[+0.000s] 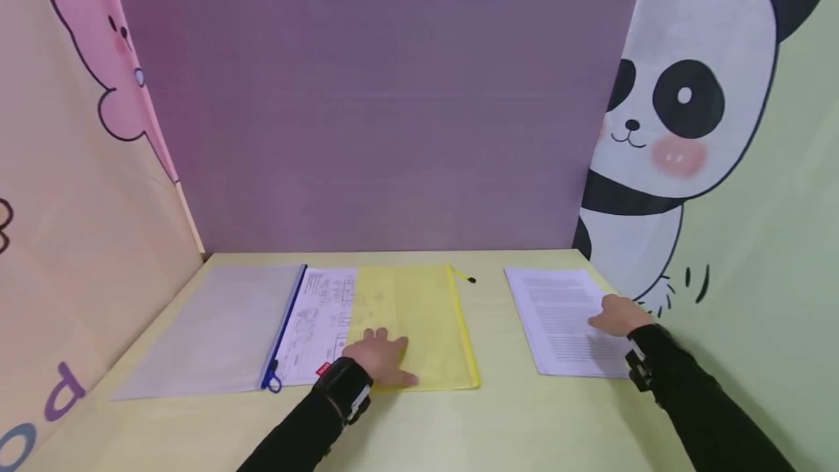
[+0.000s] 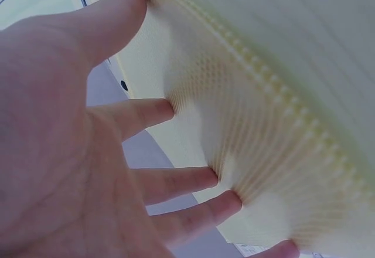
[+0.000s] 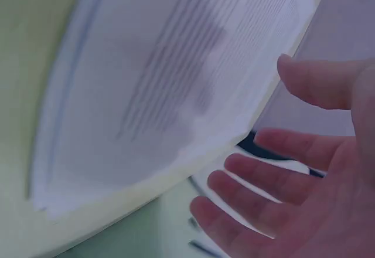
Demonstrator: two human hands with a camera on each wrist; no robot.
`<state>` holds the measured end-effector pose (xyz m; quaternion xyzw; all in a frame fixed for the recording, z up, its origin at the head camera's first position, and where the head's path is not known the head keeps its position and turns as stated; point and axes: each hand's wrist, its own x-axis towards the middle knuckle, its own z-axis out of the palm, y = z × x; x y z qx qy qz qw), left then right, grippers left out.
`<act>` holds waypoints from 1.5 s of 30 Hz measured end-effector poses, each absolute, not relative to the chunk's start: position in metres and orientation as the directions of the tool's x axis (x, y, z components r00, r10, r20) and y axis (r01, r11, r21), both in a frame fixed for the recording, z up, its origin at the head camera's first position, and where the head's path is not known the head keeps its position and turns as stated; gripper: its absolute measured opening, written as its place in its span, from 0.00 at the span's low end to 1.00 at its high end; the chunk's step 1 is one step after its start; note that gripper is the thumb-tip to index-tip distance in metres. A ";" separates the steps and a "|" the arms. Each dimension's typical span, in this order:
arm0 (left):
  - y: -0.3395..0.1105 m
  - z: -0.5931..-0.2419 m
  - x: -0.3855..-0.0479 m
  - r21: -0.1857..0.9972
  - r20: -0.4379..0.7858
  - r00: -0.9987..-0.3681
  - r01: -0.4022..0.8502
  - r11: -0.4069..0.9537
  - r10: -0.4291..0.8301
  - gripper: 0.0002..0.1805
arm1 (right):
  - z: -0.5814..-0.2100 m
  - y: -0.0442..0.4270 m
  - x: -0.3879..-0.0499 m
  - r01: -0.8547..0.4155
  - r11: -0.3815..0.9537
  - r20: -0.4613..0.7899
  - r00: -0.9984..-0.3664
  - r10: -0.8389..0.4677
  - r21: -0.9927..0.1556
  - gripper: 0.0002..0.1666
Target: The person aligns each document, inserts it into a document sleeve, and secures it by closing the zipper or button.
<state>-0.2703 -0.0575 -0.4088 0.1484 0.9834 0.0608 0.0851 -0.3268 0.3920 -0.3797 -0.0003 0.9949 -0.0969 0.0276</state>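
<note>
My left hand (image 1: 379, 357) rests on a yellow mesh zip pouch (image 1: 419, 312) with its fingers spread. In the left wrist view, its fingertips press into the mesh (image 2: 199, 94) and crease it near the toothed zip edge. Left of the yellow mesh shows a white printed sheet (image 1: 321, 304); whether it lies in or under the pouch I cannot tell. My right hand (image 1: 619, 314) is over the right side of a stack of printed papers (image 1: 557, 326). In the right wrist view its fingers are extended, apart from the paper (image 3: 117, 94), holding nothing.
A pale zip pouch (image 1: 216, 333) with a blue zip lies at the table's left, its blue pull (image 1: 274, 379) near the front. A small red tag (image 1: 323, 368) shows beside the left wrist. A purple wall stands behind the table (image 1: 459, 428), with decorated walls on both sides.
</note>
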 end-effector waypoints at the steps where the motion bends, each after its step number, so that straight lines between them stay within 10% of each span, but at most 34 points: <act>1: -0.058 -0.409 -0.270 0.144 -0.149 -0.941 0.284 0.948 0.304 0.43 | -0.382 0.399 -0.326 0.033 0.979 -0.066 -0.998 0.020 -0.202 0.32; 33: -0.057 -0.411 -0.266 0.121 -0.137 -0.950 0.266 0.956 0.282 0.42 | -0.410 0.421 -0.329 0.304 0.856 -0.268 -0.942 0.204 -0.418 0.50; 45: -0.057 -0.411 -0.266 0.115 -0.132 -0.945 0.285 0.952 0.299 0.42 | -0.407 0.414 -0.324 0.258 0.883 -0.228 -0.957 0.178 -0.393 0.36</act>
